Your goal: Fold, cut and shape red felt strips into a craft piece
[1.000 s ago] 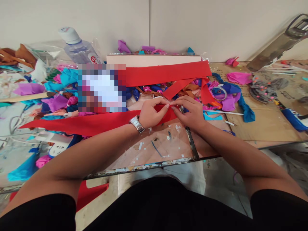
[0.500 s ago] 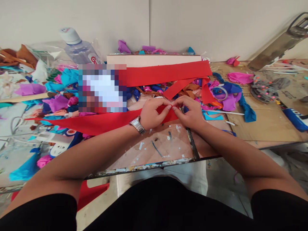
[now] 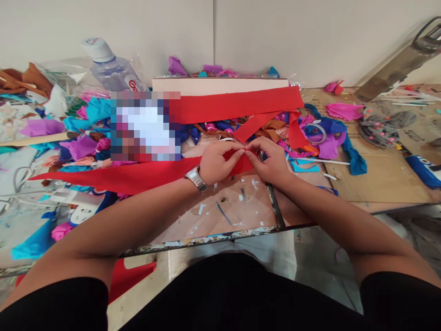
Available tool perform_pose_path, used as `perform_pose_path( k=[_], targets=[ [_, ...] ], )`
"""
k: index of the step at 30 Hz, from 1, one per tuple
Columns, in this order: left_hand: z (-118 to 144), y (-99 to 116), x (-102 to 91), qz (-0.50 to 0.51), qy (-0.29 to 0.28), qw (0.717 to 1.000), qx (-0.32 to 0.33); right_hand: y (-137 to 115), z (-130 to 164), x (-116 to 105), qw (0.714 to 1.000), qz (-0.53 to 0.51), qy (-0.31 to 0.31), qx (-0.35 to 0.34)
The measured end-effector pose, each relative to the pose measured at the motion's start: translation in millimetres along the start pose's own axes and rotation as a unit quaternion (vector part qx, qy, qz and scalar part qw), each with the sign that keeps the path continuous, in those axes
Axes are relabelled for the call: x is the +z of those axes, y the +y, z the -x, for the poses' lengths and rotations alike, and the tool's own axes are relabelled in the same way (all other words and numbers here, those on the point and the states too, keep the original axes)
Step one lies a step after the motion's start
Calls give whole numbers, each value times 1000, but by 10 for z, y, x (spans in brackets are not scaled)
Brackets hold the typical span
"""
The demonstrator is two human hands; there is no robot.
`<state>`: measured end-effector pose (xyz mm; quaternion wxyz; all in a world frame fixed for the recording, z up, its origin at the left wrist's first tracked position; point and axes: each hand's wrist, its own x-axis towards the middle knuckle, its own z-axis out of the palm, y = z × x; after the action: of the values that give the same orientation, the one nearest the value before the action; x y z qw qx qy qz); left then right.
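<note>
A long red strip (image 3: 151, 177), which looks like cloth or crepe paper, stretches from the left of the table to between my hands. My left hand (image 3: 217, 162), with a metal watch at the wrist, pinches its right end. Opposite it, my right hand (image 3: 271, 161) pinches the same end, and the fingertips of both hands nearly meet. The fold between the fingertips is mostly hidden. Behind my hands lies a wider flat red strip (image 3: 237, 105) over a pale board (image 3: 220, 85), with a narrower red piece (image 3: 257, 126) in front.
Coloured scraps cover the table's left and back. A clear bottle (image 3: 112, 69) stands at back left, a grey flask (image 3: 396, 69) leans at back right. A white power strip (image 3: 84, 207) sits left, a tape roll (image 3: 317, 133) right, near cardboard (image 3: 372, 179). One patch is pixelated.
The left tail of the red strip has shifted slightly left and lies flatter. Both hands keep their pinch in almost the same place.
</note>
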<state>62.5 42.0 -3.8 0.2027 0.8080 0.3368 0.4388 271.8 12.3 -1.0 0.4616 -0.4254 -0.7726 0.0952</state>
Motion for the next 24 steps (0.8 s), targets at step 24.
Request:
perform_pose_path(
  k=[24],
  targets=[
    [-2, 48, 3, 59, -1, 997, -39, -48, -13, -65, 999, 24, -21, -12]
  ],
)
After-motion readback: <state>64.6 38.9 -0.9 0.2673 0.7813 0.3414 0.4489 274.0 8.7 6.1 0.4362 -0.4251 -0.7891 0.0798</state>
